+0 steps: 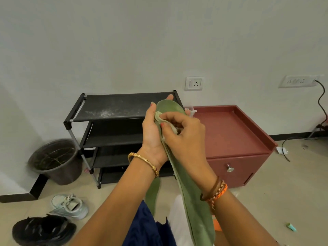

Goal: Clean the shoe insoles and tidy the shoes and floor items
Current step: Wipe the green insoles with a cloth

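While your left hand (152,132) cradles the green insole (179,167) raised before the shoe rack (113,110), your right hand (184,135) pinches a wipe (160,116) against its toe end, so you seem mid-cleaning; next, sweep toward the heel.

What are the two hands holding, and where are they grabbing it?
The left hand holds the green insole near its toe end. The right hand pinches a small crumpled cloth against the insole.

Bare floor (266,210) right, shoes (53,219) left, shoe rack (113,125) ahead
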